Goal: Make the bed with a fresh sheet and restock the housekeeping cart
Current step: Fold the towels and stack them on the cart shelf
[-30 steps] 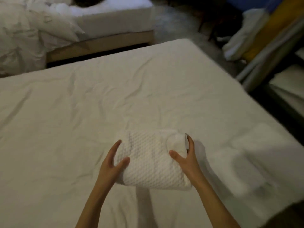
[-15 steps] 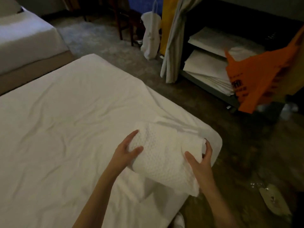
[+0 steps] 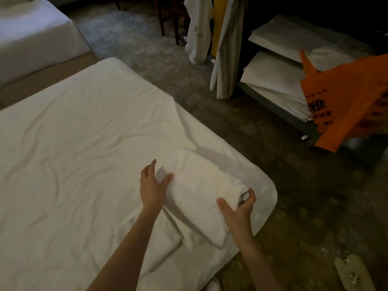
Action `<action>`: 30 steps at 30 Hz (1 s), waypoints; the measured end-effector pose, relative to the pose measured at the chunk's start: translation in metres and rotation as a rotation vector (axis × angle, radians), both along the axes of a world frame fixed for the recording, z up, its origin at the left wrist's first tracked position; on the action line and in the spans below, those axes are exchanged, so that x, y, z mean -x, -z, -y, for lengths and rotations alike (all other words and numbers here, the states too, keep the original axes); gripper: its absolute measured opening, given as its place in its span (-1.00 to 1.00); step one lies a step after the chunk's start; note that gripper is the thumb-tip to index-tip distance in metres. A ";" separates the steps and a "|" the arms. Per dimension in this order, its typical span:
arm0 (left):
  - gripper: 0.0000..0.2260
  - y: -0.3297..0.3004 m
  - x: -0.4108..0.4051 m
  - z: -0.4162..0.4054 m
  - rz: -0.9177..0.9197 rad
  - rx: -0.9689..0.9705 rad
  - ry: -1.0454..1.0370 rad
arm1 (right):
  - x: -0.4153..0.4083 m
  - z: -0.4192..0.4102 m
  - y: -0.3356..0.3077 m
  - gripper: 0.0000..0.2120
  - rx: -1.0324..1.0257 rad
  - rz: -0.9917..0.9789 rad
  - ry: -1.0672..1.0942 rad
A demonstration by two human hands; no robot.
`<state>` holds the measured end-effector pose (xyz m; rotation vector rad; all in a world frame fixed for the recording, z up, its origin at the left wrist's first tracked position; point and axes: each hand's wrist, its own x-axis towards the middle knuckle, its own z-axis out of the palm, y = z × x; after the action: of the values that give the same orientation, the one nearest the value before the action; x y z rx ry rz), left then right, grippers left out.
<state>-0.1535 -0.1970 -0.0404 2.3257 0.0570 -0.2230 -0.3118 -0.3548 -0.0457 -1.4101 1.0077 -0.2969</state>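
Two beds fill the left of the room: a second bed (image 3: 31, 36) at the far corner and the sheeted bed (image 3: 73, 154) in front. At its near corner a person's left hand (image 3: 152, 185) and right hand (image 3: 238, 208) grip a folded white towel (image 3: 197, 198), thumbs on top, fingers curled round its ends. Across the carpet, a white bag (image 3: 198, 32) hangs beside the housekeeping cart (image 3: 294, 118), stacked with folded sheets (image 3: 273, 80); an orange bag (image 3: 346, 101) partly hides its shelves.
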 end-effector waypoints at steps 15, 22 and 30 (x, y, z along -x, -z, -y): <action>-0.51 -0.136 0.001 0.119 0.397 -0.182 0.477 | -0.018 0.101 -0.123 -0.31 0.872 -0.399 -0.335; -0.47 -0.196 -0.028 0.293 0.563 0.000 0.533 | -0.040 0.256 -0.183 -0.39 1.187 -0.426 -0.206; -0.38 -0.199 -0.057 0.457 0.591 0.058 0.533 | -0.069 0.422 -0.197 -0.35 1.358 -0.461 -0.200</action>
<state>-0.0969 -0.6545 0.1588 2.2163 -0.8519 0.2067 -0.2424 -0.7771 0.1517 -2.8875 1.0216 -0.5709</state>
